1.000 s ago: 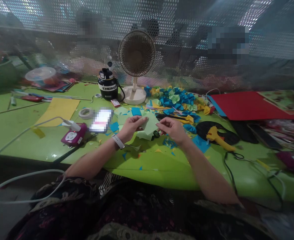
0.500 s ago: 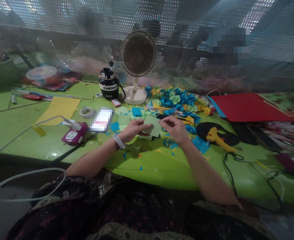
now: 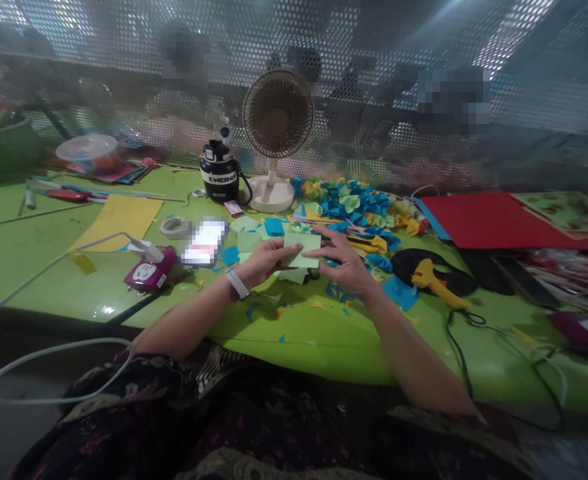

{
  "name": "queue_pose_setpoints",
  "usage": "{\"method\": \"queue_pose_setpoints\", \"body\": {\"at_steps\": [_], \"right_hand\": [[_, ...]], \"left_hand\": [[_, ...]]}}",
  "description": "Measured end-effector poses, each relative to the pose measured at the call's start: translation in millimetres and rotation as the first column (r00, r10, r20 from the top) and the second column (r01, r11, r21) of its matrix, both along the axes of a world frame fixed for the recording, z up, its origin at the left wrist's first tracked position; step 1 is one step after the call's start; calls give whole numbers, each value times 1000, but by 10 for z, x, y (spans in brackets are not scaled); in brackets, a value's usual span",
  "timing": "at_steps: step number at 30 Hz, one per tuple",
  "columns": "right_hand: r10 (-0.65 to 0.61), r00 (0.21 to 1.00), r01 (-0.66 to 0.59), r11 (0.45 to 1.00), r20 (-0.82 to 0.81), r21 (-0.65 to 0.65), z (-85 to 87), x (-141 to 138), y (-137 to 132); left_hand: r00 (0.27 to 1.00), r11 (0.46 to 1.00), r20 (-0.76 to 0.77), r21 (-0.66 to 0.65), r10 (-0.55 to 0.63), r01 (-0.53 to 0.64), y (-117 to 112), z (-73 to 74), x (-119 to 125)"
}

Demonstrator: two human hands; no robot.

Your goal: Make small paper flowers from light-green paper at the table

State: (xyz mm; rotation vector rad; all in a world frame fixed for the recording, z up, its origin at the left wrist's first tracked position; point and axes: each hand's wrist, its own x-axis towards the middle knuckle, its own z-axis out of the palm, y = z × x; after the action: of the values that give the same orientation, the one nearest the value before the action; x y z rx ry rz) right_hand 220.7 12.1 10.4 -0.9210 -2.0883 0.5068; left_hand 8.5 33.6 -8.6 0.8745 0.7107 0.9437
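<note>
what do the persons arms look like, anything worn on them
The left forearm and right forearm are bare, with no sleeves on them. A white wristband circles the left wrist; the right wrist shows none. Dark floral fabric lies below the elbows.

The white band on the black insulated jug carries dark capitals that read "ENERG", and any letter after that is unclear. The lit screen of the phone is pixelated, so nothing on it can be read. The small red-and-white packet just beside the jug bears marks too small to make out.
</note>
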Motion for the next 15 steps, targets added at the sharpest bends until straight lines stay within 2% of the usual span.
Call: {"method": "queue_pose_setpoints", "body": {"at_steps": [8,12,15], "right_hand": [[-98,987,94,995,-130,-38,-63,-113,-26],[-192,920,109,962,-342,-249,-107,-197,-40],[-288,881,134,913,-376,-385,-124,-247,-59]], "left_hand": [[990,999,135,-4,-38,39,-69,-2,51],[982,997,187,-64,-38,51,-86,20,60],[981,997,181,2,-74,75,-114,30,66]]}}
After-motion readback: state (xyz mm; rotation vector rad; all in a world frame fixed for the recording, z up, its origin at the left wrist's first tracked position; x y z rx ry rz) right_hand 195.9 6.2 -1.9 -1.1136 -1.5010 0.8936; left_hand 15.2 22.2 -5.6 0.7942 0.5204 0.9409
